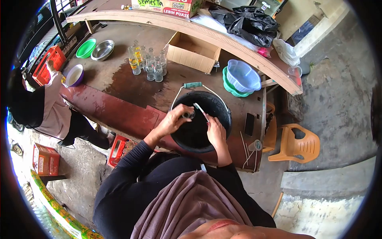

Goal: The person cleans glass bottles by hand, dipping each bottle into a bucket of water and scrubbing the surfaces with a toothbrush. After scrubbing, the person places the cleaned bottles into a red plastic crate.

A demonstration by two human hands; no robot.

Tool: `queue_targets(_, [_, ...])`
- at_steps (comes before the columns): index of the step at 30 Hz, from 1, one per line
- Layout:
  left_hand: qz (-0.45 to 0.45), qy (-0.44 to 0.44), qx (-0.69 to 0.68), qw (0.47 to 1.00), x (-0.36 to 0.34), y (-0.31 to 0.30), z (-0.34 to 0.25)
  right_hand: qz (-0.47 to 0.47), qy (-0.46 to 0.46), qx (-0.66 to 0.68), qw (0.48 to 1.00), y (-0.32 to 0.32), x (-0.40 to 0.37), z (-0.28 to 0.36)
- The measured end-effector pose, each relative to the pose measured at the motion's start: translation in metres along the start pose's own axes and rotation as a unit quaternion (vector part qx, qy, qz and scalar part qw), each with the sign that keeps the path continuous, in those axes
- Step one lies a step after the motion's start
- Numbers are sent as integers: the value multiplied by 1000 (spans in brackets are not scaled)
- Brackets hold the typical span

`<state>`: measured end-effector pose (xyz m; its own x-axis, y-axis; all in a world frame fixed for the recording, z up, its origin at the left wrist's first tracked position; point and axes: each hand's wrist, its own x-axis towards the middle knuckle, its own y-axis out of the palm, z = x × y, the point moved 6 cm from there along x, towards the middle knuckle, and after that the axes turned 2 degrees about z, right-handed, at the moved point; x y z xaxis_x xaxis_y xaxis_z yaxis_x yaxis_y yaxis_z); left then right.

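Note:
Above a black bucket (228,129) with a wire handle, my left hand (175,118) is closed around what looks like a glass bottle (189,115), seen end-on. Most of it is hidden by the fingers. My right hand (215,131) pinches a toothbrush (201,111), its bristle end pointing up and left, near the bottle. The bucket's inside is dark, so its contents cannot be made out. Several empty-looking glass bottles (150,68) stand upright in a group on the wet wooden table (119,85), beyond my left hand.
Behind the bucket lies an open cardboard box (193,55). Blue and green plastic baskets (243,75) are stacked at right, near a phone (249,124) and thin sticks (246,149). Bowls (86,48) sit far left. Another person (51,103) stands at left; an orange chair (298,142) is at right.

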<state>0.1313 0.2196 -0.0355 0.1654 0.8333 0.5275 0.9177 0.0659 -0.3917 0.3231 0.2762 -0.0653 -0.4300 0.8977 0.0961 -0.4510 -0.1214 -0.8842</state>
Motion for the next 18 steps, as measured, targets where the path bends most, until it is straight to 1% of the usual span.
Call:
queue_targets(1, [36, 26, 8, 999, -3, 7, -7, 10, -40, 21, 999, 4, -1, 1])
queue_targets(2, [74, 44, -1, 996, -6, 14, -13, 9, -35, 24, 999, 9, -2, -5])
queue_targets(4, [142, 88, 95, 981, -16, 25, -21, 32, 16, -59, 998, 13, 1, -16])
queue_targets(5, [168, 114, 111, 973, -19, 28, -23, 35, 27, -95, 995, 12, 2, -22])
queue_targets(6, [171, 115, 110, 972, -23, 29, -23, -1, 10, -87, 996, 5, 3, -17])
queue_targets(8, [209, 132, 171, 954, -32, 35, -21, -20, -36, -29, 999, -3, 0, -4])
queue_targets(9, [209, 135, 182, 951, -34, 36, -21, -21, -32, -28, 999, -3, -2, -2])
queue_targets(11, [211, 138, 181, 951, -42, 37, -16, 18, -31, -34, 999, 2, -3, 1])
queue_targets(12, [208, 139, 183, 951, -44, 38, -15, 16, -27, -35, 999, 5, -1, -5])
queue_targets(14, [203, 144, 188, 950, -45, 37, -18, -14, 18, -106, 994, 12, 3, -25])
queue_targets(16, [197, 148, 196, 949, -45, 36, -20, -16, 24, -96, 995, 4, 1, -12])
queue_targets(18, [167, 93, 163, 968, -42, 32, -17, 41, -9, -24, 999, 5, -4, 6])
